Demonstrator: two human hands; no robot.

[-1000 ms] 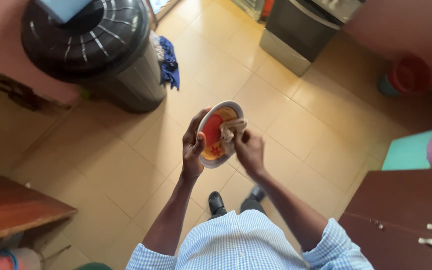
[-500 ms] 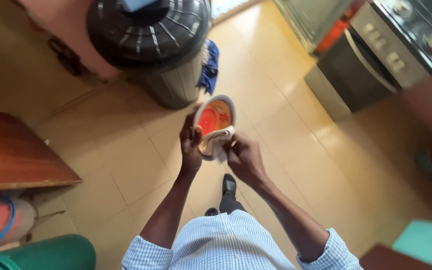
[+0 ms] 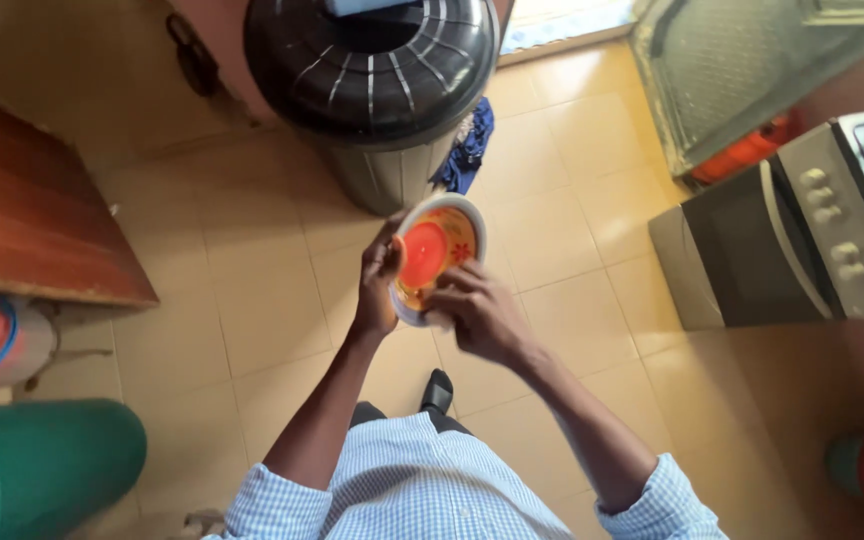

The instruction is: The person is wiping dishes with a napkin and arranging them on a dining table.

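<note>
Orange-centred plate [image 3: 438, 250] with white rim, tilted on edge above the tiled floor [image 3: 252, 330], between both hands. Left hand [image 3: 377, 290] closed on its left rim; right hand [image 3: 477, 315] curled at the lower rim, grip unclear. Beyond, black-lidded bin [image 3: 372, 70].

bin [image 3: 372, 70] ahead of plate [image 3: 435, 250]; stove [image 3: 802, 240] right, table [image 3: 32, 210] left

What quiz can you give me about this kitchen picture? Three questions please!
1. True or false: the plate lies on the floor.
2. Which hand grips the plate's left rim: A) left hand B) right hand?
3. What big dark thing with a ribbed lid stands beyond the plate?

Key: 1 false, both hands hold it in the air. 2 A. 3 the bin.
</note>
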